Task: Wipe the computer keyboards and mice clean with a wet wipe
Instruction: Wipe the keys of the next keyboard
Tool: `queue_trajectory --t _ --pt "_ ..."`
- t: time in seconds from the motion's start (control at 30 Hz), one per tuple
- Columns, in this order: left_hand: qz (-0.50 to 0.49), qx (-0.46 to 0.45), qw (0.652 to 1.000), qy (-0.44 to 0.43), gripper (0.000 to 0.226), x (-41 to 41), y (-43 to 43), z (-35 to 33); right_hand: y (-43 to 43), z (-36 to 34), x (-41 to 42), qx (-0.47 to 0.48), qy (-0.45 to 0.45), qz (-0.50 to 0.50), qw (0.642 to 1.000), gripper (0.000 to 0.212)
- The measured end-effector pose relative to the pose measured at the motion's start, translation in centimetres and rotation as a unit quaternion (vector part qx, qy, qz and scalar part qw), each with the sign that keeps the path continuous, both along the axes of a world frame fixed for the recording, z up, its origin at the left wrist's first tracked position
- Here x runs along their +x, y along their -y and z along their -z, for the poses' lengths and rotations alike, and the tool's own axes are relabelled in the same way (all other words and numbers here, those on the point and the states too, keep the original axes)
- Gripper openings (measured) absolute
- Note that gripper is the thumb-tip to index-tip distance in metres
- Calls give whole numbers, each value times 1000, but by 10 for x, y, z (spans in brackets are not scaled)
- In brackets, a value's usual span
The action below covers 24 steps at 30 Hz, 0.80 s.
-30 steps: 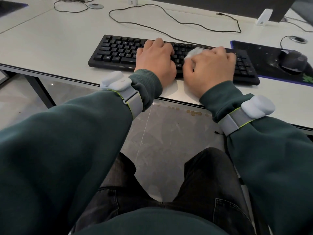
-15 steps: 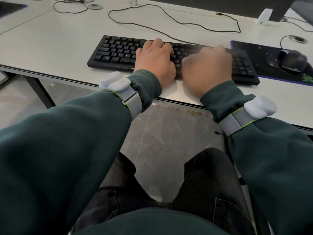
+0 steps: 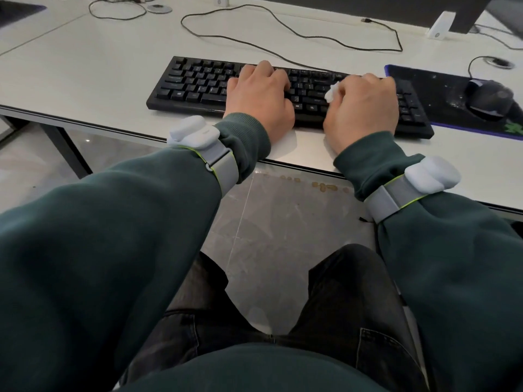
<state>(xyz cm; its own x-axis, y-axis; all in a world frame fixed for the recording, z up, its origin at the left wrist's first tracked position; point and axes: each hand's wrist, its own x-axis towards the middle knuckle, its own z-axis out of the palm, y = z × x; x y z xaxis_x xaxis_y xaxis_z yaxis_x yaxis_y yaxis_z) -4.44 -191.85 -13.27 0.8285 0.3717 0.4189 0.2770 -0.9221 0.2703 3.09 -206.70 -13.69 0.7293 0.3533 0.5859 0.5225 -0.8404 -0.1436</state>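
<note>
Nearest are the person's dark trousers [image 3: 348, 301] and two green sleeves, each strapped with a grey band carrying a white device, one at the left wrist [image 3: 195, 135] and one at the right wrist [image 3: 430, 174]. Past the near edge of the white desk [image 3: 85, 66] lies the black keyboard [image 3: 198, 83], and both hands are on it. The left hand [image 3: 260, 97] rests over its middle, fingers loosely bent down onto the keys and grasping nothing. The right hand [image 3: 363, 108] sits over the right part of the keyboard, fingers clenched around a bunched white wet wipe [image 3: 331, 91], which pokes out at the thumb side and presses on the keys. Just right of the keyboard is a dark mouse pad [image 3: 433, 83] with a black mouse [image 3: 491, 99] on it, well apart from both hands. Farther back a thin black cable [image 3: 283, 21] loops across the desk, and the dark underside of a monitor [image 3: 339, 7] runs along the far edge.
</note>
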Motion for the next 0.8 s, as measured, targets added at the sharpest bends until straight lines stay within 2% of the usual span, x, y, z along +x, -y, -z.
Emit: queue_trajectory --t 0.17,0.3,0.5,0.67,0.8 --pt "0 0 1000 2 40 -1 0 1 -3 1 -7 -35 19 -34 999 36" --pt "-4 1 1000 4 39 0 0 1 -4 0 -13 -24 20 -11 999 42" --pt "-3 3 1000 0 41 0 0 1 -10 2 -11 -72 -57 -16 996 48" --pt "-4 5 1000 3 39 0 0 1 -3 -1 -14 -33 4 -12 999 43" --pt "1 3 1000 0 41 0 0 0 -9 0 -12 -69 -69 -29 995 44"
